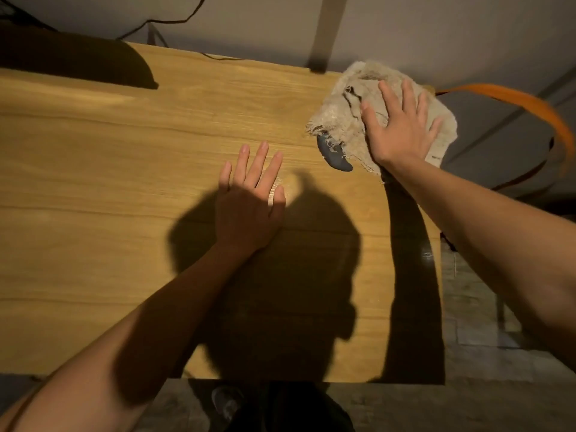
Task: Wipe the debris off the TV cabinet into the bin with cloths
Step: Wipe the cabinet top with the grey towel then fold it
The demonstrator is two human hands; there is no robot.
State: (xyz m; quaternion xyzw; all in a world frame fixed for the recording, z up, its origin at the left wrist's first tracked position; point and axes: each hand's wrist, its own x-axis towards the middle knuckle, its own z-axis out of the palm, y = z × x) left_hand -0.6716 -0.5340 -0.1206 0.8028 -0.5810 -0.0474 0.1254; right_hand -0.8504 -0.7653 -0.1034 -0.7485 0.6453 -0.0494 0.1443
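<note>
The right hand (402,126) presses flat, fingers spread, on a frayed beige cloth (343,120) at the far right corner of the wooden TV cabinet (124,182). A dark curved scrap (332,155) pokes from under the cloth's near edge. The left hand (249,201) rests released, fingers straight, on the cabinet nearer its middle. An orange bin rim (530,104) curves just beyond the cloth.

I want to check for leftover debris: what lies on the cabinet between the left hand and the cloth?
In the head view, a dark curved piece lies between the left hand and the cloth, partly under its frayed edge.
</note>
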